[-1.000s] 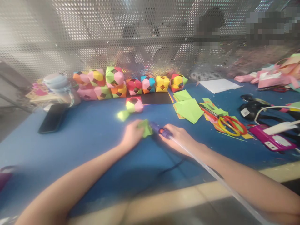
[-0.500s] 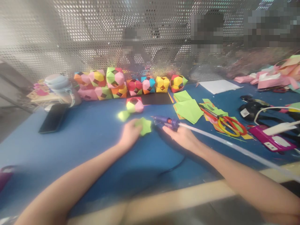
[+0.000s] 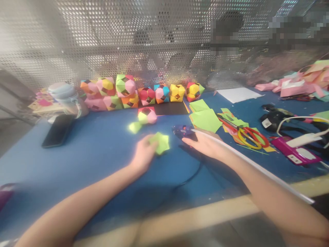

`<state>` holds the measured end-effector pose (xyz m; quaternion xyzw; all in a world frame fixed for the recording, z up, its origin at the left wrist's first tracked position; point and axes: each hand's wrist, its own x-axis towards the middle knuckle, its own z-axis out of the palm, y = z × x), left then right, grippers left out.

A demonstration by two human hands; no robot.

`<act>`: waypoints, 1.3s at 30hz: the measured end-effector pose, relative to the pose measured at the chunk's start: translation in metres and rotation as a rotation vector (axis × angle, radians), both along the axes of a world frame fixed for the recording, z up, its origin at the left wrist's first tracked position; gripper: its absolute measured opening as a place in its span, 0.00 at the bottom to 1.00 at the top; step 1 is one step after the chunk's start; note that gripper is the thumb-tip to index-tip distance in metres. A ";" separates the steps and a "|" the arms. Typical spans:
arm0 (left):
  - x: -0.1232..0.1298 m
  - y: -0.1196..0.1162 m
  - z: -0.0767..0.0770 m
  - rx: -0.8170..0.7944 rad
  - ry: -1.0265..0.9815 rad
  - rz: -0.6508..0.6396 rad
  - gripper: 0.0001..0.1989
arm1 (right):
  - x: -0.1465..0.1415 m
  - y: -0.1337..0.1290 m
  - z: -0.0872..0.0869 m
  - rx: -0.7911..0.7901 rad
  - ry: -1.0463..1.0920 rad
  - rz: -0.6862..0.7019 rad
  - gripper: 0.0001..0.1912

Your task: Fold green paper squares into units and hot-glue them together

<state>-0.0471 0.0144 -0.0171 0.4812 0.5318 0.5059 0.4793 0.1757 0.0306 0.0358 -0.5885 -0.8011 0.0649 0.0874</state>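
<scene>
My left hand (image 3: 144,153) is closed on a green folded paper piece (image 3: 161,143) with a pointed, star-like outline, held over the blue table. To its right, my right hand (image 3: 205,145) grips a dark purple hot glue gun (image 3: 183,130), its nozzle towards the left. A long whitish glue stick (image 3: 246,156) runs from the gun's back along my right forearm. The gun is apart from the green piece. Just beyond my left hand lie a small green folded piece (image 3: 135,127) and a pink and yellow-green paper ball (image 3: 147,115).
A row of colourful paper balls (image 3: 146,96) lines the back, before a perforated metal screen (image 3: 108,37). Green paper sheets (image 3: 205,120), scissors (image 3: 253,137) and a magenta power strip (image 3: 295,151) lie right. A phone (image 3: 58,131) and a bottle (image 3: 64,97) are left. A cord (image 3: 190,177) trails below.
My right hand has drawn the glue gun rightwards, away from the green piece, and the glue stick has swung closer to my forearm. My left hand has shifted slightly right and nearer.
</scene>
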 end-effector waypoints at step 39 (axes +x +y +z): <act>0.018 -0.035 0.026 -0.030 0.091 -0.163 0.09 | -0.035 -0.038 -0.017 0.007 0.866 0.312 0.05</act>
